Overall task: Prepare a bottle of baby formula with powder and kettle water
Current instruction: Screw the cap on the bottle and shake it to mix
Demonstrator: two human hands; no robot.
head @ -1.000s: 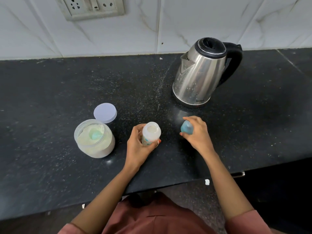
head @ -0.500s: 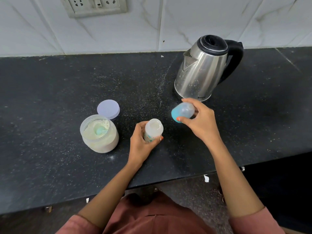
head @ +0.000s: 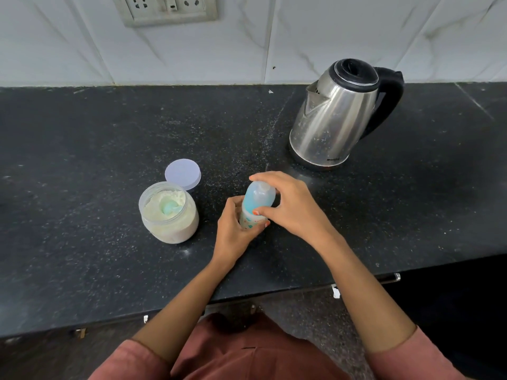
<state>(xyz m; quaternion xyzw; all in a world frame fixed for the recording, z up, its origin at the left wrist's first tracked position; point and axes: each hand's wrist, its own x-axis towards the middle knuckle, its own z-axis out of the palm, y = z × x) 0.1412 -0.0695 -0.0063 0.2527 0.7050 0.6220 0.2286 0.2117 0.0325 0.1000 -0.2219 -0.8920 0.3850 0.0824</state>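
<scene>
left hand [head: 233, 231] wraps the printed plastic bottle [head: 251, 219], upright on the speckled black desk [head: 82, 149] | right hand [head: 290, 204] pinches the translucent blue-rimmed cap [head: 258, 197] on its mouth | risk: crooked cap may cross-thread and leak | open powder jar [head: 168, 212] beside; smooth steel kettle [head: 334, 119] behind

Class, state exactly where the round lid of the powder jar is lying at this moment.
In the head view, the round lid lies flat on the black counter, left of centre, just behind the open powder jar and left of the bottle.
</scene>
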